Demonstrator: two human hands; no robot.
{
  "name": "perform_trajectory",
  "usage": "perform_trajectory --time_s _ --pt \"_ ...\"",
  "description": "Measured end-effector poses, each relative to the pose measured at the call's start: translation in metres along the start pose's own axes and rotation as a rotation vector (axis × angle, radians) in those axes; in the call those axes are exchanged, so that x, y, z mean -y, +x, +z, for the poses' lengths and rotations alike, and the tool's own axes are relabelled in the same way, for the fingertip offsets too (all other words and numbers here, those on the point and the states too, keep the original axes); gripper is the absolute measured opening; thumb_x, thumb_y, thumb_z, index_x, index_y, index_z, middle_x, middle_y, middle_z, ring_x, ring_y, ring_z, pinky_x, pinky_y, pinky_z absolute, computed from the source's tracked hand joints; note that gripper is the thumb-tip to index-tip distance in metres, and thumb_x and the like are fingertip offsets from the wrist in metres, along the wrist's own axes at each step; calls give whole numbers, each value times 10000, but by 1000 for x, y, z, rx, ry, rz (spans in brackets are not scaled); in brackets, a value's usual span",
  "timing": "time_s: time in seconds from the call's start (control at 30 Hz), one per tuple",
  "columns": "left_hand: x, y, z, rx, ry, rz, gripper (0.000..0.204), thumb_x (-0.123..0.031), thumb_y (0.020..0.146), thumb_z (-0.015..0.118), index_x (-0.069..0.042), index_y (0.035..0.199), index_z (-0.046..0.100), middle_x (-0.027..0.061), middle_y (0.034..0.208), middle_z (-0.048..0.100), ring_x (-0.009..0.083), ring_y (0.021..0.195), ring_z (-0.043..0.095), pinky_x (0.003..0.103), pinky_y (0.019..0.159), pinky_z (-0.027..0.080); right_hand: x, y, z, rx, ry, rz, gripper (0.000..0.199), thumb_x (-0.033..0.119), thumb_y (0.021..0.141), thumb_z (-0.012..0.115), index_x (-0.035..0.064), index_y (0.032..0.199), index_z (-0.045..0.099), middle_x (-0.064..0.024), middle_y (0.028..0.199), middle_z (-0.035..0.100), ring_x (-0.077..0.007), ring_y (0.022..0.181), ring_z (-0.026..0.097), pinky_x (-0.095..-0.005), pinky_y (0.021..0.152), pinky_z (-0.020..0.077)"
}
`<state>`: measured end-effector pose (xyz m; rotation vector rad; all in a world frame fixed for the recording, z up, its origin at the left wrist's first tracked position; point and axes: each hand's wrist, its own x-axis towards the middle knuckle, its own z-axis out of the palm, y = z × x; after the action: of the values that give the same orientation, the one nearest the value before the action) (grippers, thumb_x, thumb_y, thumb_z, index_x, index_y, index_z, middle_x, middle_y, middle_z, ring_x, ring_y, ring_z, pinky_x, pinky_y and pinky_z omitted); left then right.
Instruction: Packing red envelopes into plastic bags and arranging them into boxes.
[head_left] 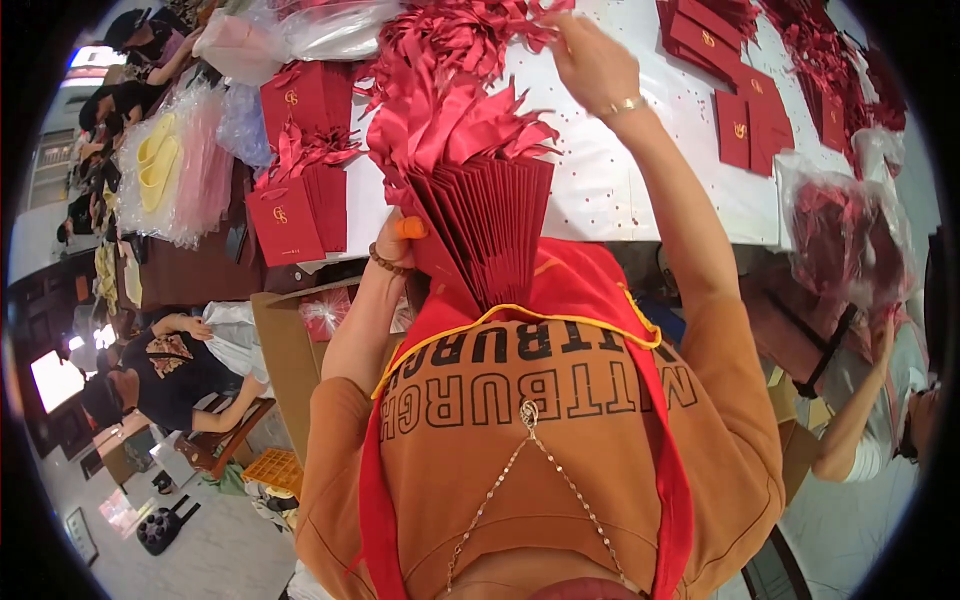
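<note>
left hand (400,240) grips one bag stack (490,225); right hand (592,62) touches ribbons (460,40).

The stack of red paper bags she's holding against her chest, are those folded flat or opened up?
Folded flat. The red paper bags stand packed edge to edge in a fanned stack, ribbon handles up, held by the left hand; the right hand reaches into the ribbons.
</note>
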<state>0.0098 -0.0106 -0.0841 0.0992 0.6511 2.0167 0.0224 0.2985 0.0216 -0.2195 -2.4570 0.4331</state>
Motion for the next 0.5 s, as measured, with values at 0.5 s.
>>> perform_trajectory --time_s 0.5 --pt "-57 22 35 -177 1171 219 630 -102 570 777 -15 1106 459 49 929 600 136 817 570 282 763 448 18 -87 39 832 1249 371 728 470 709 596 2 1219 372 -105 1153 474 -171 1016 465 -320 889 364"
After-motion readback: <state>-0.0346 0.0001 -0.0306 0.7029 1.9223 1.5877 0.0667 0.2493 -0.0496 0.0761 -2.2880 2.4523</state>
